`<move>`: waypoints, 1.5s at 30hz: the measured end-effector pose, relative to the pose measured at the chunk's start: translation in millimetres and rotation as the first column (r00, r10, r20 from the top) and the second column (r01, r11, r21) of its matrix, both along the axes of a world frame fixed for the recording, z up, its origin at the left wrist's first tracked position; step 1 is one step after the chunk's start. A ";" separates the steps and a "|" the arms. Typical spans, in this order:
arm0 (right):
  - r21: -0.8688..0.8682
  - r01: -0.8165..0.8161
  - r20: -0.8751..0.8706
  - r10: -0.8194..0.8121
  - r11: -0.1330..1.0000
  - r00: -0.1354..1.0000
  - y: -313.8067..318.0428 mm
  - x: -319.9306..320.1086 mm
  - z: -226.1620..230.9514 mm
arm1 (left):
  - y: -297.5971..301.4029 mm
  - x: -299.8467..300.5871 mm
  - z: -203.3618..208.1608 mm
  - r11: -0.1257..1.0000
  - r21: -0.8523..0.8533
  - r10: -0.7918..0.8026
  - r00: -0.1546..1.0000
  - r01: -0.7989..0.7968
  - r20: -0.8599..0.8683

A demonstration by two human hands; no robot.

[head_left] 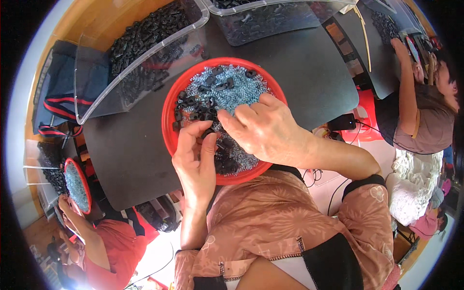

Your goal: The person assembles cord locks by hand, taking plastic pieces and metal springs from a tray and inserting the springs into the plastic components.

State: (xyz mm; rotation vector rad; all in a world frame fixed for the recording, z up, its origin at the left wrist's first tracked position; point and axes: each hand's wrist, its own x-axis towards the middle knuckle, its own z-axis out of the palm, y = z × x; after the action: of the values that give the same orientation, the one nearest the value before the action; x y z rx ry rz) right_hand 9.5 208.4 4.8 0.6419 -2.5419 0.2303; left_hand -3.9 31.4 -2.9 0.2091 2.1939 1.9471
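A round red basin (170,140) in front of me holds a heap of small silvery, spring-like metal pieces (237,99). Small black plastic parts (193,104) lie on top, mostly on its left side. Above the basin, my left hand (195,162) pinches one black plastic part (208,132) between thumb and forefinger. My right hand (263,129) is closed just beside it, knuckles up, its fingertips close to that part. What the right fingers hold, if anything, is hidden behind the hand.
A clear bin (140,72) full of black parts stands at the upper left, another clear bin (270,24) at the top. The dark table (130,159) carries the basin. One person (420,111) works at the right, another (111,246) at the left by a second red basin (88,195).
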 end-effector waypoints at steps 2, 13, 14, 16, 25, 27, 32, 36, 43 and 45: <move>-0.005 0.005 0.008 -0.005 1.000 1.000 -2.3 0.5 1.3 | 1.2 1.6 -1.2 0.928 -0.362 -0.073 0.909 -0.088 -0.410; -0.268 -0.037 0.254 0.108 0.963 0.961 -0.9 3.1 4.1 | 4.7 -0.3 -5.1 0.906 -0.403 -0.073 0.889 -0.130 -0.451; -0.401 0.021 0.375 0.143 0.916 0.916 -0.2 2.2 6.6 | 3.4 0.3 -6.3 0.917 -0.381 -0.051 0.914 -0.116 -0.402; -0.521 0.096 0.482 0.199 0.848 0.853 1.6 0.3 7.3 | 3.1 1.2 -7.3 0.927 -0.361 -0.031 0.937 -0.105 -0.349; -0.800 0.159 0.453 0.410 0.578 0.791 6.0 -0.8 1.4 | 8.2 3.0 -5.9 0.920 -0.372 -0.059 0.900 -0.118 -0.433; -0.807 0.205 0.491 0.437 0.554 0.754 7.4 -0.5 4.2 | 10.3 3.3 -7.0 0.895 -0.418 -0.099 0.846 -0.154 -0.525; -0.722 0.090 0.424 0.336 0.686 0.841 5.1 8.0 -7.8 | 12.1 1.5 -3.3 0.910 -0.411 -0.070 0.963 -0.044 -0.259; -0.683 0.051 0.345 0.260 0.729 0.902 5.4 7.2 -6.9 | 5.3 -0.5 0.1 0.986 -0.127 -0.099 0.993 0.107 0.068; -0.727 0.113 0.329 0.198 0.677 0.923 9.5 3.7 -9.9 | 4.0 -5.2 12.8 0.997 -0.056 -0.037 0.978 0.049 0.204; -0.752 0.104 0.328 0.233 0.651 0.915 7.6 5.2 -9.8 | 2.6 -5.1 10.4 0.995 0.061 -0.091 0.985 0.083 0.147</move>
State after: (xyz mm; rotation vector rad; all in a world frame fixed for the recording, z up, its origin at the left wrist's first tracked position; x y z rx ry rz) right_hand 14.7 216.0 -5.0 0.3518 -2.4269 1.5146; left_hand -9.0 34.0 7.4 0.1585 2.0050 1.9115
